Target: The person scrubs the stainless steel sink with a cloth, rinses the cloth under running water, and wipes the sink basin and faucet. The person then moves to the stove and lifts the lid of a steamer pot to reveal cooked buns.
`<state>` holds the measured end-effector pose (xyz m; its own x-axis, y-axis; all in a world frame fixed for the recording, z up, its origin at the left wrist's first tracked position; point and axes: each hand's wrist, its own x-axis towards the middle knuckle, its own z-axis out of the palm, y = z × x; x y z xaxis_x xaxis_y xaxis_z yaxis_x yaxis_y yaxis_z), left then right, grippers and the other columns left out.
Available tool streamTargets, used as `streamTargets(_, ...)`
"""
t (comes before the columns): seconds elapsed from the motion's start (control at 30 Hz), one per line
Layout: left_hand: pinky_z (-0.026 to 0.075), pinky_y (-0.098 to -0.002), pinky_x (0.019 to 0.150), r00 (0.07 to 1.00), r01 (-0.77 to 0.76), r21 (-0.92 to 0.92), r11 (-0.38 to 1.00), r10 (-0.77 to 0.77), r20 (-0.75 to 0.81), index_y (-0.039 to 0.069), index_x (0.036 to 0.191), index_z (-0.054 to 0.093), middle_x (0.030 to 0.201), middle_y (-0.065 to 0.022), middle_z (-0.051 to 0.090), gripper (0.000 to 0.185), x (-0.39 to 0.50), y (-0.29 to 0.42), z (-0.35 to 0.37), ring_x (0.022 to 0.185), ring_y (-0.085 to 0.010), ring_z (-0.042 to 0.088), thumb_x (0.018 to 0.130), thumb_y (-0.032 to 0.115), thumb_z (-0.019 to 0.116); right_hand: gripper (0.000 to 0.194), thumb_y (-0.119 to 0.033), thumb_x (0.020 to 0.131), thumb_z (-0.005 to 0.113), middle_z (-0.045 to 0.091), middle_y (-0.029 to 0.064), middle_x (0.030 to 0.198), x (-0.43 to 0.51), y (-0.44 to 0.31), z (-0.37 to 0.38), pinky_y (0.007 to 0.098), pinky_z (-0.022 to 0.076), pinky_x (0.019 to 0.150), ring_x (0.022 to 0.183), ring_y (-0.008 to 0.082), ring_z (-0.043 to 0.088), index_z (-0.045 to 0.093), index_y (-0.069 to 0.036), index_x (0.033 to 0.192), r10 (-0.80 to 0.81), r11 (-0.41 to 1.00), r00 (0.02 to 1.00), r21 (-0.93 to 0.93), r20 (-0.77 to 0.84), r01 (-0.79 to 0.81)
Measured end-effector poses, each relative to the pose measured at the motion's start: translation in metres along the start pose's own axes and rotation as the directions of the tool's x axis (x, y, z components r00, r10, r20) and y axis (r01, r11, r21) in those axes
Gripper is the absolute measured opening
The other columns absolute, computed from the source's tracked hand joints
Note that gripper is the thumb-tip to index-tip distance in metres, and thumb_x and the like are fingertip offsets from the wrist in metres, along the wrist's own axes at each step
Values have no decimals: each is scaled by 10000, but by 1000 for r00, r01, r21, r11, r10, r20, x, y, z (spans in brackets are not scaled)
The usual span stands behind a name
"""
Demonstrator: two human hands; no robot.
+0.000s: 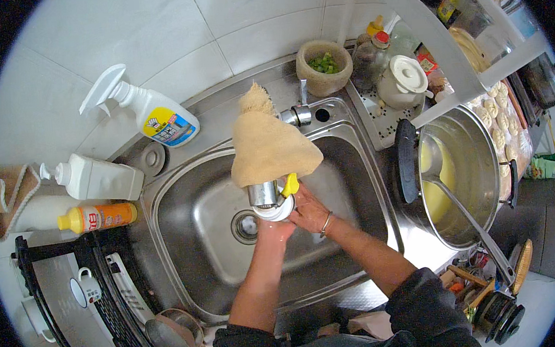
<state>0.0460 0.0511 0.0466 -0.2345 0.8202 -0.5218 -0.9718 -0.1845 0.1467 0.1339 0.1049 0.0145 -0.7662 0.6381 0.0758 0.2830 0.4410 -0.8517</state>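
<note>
Both hands are over the stainless-steel sink, close together beneath the chrome faucet spout. A white round fitting with a yellow tab sits just below the spout; whether it is attached there is unclear. My left hand looks wet and is mostly hidden under this fitting. Beside it, my right hand has its fingers against the fitting or the left hand, and a metal bangle circles its wrist. A tan cloth drapes over the faucet, hiding much of it. The drain lies left of the hands.
Left of the sink are a spray bottle, a white pump bottle, an orange bottle and a black rack. To the right stand a large pot with a ladle, a lidded jar and a stone mortar.
</note>
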Motion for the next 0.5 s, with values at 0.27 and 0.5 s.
streamTargets(0.27,449,-348,723,986,-87,267,960,121,-112,130,924,527,850,-10,553,251,15,-6,-32,815,-177,526,823,351,465,500,-427,837,324,481,243,1101,19,-14,17,386,403,819,985,393,473,485,-26,1086,431,888,883,85,185,-451)
streamTargets(0.5,444,-364,730,979,-141,435,889,192,-75,148,1018,470,946,6,524,299,24,-19,-38,874,-173,500,804,352,516,266,-248,829,386,553,208,874,24,22,20,454,418,712,813,386,521,538,-31,847,277,949,961,-155,-6,-275)
